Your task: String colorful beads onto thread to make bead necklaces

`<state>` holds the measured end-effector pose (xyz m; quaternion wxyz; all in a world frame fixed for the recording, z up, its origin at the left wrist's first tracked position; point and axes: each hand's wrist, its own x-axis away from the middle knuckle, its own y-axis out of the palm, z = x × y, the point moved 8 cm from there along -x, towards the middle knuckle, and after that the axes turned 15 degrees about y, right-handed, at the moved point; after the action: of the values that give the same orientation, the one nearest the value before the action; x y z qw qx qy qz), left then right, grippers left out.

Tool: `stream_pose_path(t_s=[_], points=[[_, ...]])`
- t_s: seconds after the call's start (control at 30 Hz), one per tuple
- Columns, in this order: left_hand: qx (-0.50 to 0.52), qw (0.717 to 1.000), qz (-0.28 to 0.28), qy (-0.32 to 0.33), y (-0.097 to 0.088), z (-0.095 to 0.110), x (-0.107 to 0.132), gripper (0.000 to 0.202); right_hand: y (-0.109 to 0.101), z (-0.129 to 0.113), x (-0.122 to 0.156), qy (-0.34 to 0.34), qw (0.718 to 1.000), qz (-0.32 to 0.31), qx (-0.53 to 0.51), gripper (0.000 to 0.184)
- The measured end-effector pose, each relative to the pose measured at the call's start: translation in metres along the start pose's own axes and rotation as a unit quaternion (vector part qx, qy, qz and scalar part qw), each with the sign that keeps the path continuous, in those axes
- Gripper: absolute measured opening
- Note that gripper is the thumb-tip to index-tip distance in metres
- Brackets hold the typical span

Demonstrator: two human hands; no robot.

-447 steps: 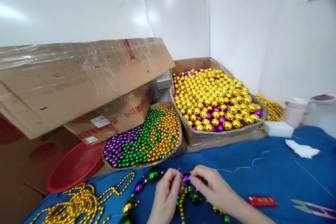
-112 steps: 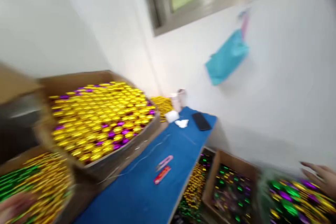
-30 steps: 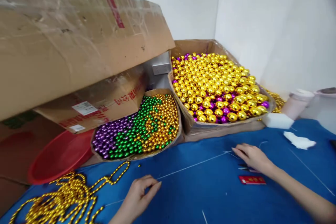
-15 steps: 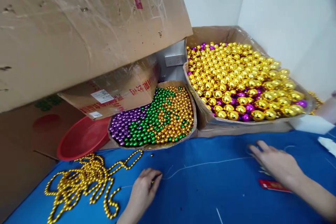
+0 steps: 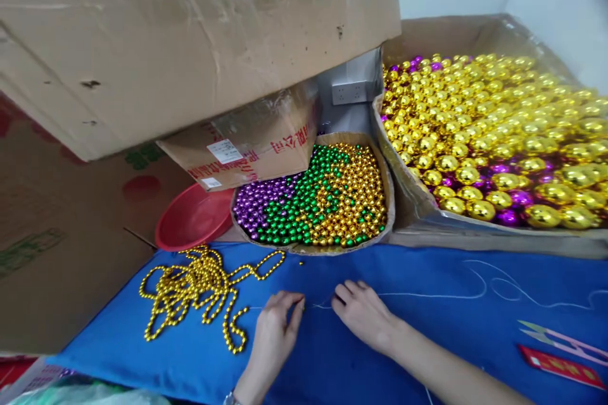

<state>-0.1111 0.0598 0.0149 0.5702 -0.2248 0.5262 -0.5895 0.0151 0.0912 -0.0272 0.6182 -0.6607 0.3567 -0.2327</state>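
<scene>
My left hand [image 5: 275, 329] rests on the blue cloth [image 5: 408, 354] with its fingers pinched together on a thin white thread [image 5: 427, 295]. Just to its right, my right hand [image 5: 363, 313] has curled fingers touching the same thread near its end. The thread runs rightward across the cloth in loose waves. A tangle of gold bead strands [image 5: 199, 285] lies left of my left hand. Behind both hands sits a shallow cardboard tray [image 5: 390, 202] of small purple, green and gold beads.
A large box [image 5: 456, 234] of big gold and purple balls stands at the back right. A red basin [image 5: 190, 218] sits under leaning cardboard sheets [image 5: 190, 38] at the left. Pink thread snips [image 5: 560, 338] and a red flat packet [image 5: 560, 367] lie on the cloth at the right.
My right hand has moved left across the cloth from beside the red packet to the thread end by my left hand. The view has swung left and lower.
</scene>
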Motion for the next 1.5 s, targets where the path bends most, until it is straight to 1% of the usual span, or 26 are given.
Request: stream_pose_path(t_s=[0.07,0.13,0.23,0.3,0.4,0.5,0.6,0.73,0.8,0.87,0.9,0.97,1.0,1.03,1.07,1.1,1.13,1.17,1.2,1.23,1.27,1.33,1.4,1.5], points=[[-0.004,1.0,-0.007,0.011,0.008,0.006,-0.002,0.02,0.005,0.001,0.002,-0.012,1.0,-0.001,-0.007,0.015],[-0.015,1.0,-0.011,0.023,0.015,0.01,-0.005,0.021,0.006,0.005,0.006,-0.005,1.0,0.0,-0.021,0.015],[-0.045,0.998,-0.02,0.037,0.026,0.015,-0.009,0.023,-0.002,0.023,0.016,0.059,0.997,0.008,-0.056,0.014],[-0.072,0.996,-0.031,0.045,0.034,0.018,-0.011,0.021,-0.011,0.039,0.025,0.111,0.989,0.015,-0.092,0.016],[-0.115,0.99,-0.055,0.057,0.048,0.026,-0.012,0.021,-0.021,0.055,0.04,0.165,0.975,0.019,-0.146,0.019],[-0.146,0.984,-0.076,0.066,0.059,0.036,-0.014,0.022,-0.026,0.06,0.049,0.192,0.963,0.023,-0.185,0.02],[-0.156,0.982,-0.08,0.067,0.064,0.04,-0.014,0.023,-0.027,0.06,0.051,0.2,0.955,0.027,-0.215,0.019],[-0.126,0.989,-0.055,0.048,0.06,0.033,-0.014,0.026,-0.028,0.06,0.053,0.204,0.946,0.042,-0.249,0.019],[-0.093,0.995,-0.031,0.028,0.051,0.027,-0.016,0.026,-0.032,0.06,0.054,0.203,0.941,0.052,-0.266,0.019],[-0.043,0.999,-0.003,0.005,0.038,0.024,-0.019,0.022,-0.039,0.058,0.054,0.201,0.935,0.063,-0.285,0.019],[-0.013,1.0,0.01,-0.005,0.032,0.026,-0.021,0.02,-0.044,0.056,0.054,0.2,0.932,0.069,-0.294,0.019],[0.046,0.998,0.032,-0.019,0.02,0.036,-0.025,0.022,-0.057,0.051,0.054,0.199,0.922,0.087,-0.321,0.018],[0.105,0.993,0.049,-0.036,0.016,0.042,-0.026,0.023,-0.064,0.049,0.054,0.2,0.912,0.101,-0.343,0.018],[0.188,0.978,0.07,-0.063,0.015,0.048,-0.027,0.024,-0.071,0.047,0.055,0.201,0.9,0.117,-0.368,0.017],[0.287,0.949,0.093,-0.096,0.017,0.053,-0.026,0.024,-0.077,0.046,0.056,0.203,0.887,0.13,-0.393,0.016],[0.388,0.905,0.117,-0.131,0.023,0.058,-0.025,0.024,-0.082,0.045,0.057,0.204,0.876,0.141,-0.414,0.015],[0.478,0.852,0.14,-0.164,0.03,0.062,-0.023,0.024,-0.084,0.045,0.058,0.206,0.868,0.149,-0.427,0.015],[0.542,0.803,0.159,-0.19,0.038,0.066,-0.022,0.025,-0.085,0.044,0.06,0.209,0.864,0.153,-0.431,0.014],[0.577,0.77,0.175,-0.207,0.045,0.068,-0.02,0.025,-0.085,0.044,0.061,0.213,0.864,0.157,-0.429,0.014],[0.598,0.747,0.189,-0.221,0.051,0.069,-0.019,0.026,-0.084,0.044,0.062,0.216,0.864,0.16,-0.426,0.014],[0.614,0.727,0.201,-0.232,0.056,0.069,-0.017,0.028,-0.082,0.044,0.064,0.22,0.865,0.162,-0.421,0.015],[0.638,0.698,0.21,-0.248,0.066,0.069,-0.014,0.03,-0.077,0.044,0.066,0.225,0.868,0.159,-0.413,0.016],[0.655,0.678,0.211,-0.258,0.071,0.07,-0.011,0.031,-0.073,0.042,0.067,0.225,0.872,0.153,-0.406,0.017],[0.666,0.66,0.214,-0.273,0.073,0.071,-0.007,0.03,-0.069,0.038,0.067,0.226,0.876,0.148,-0.4,0.02]])
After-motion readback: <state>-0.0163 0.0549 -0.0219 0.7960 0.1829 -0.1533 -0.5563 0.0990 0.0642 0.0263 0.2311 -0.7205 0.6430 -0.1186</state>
